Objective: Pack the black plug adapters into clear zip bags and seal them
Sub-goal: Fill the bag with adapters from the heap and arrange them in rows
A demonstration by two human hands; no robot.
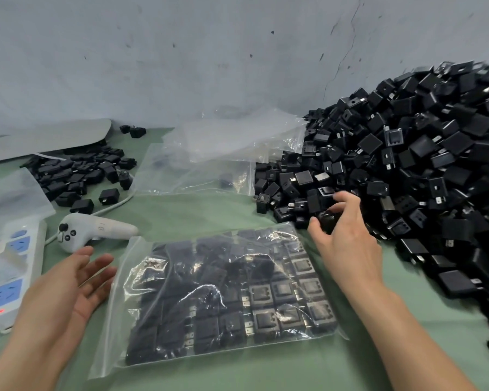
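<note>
The right hand (342, 238), its grip pinching 1 small black plug adapter (326, 221), sits at the foot of the heaped pile of black adapters (421, 165), just beyond the far right corner of the filled clear plastic zip bag (116, 320). The bag's unfilled margin lies toward the left hand (65, 289), whose fingers are spread just beside it. The bag lies flat on the green table (195, 213), with a grey wall (209, 66) close behind.

The white controller (96, 230) bears a handwritten mark, maybe "31".
</note>
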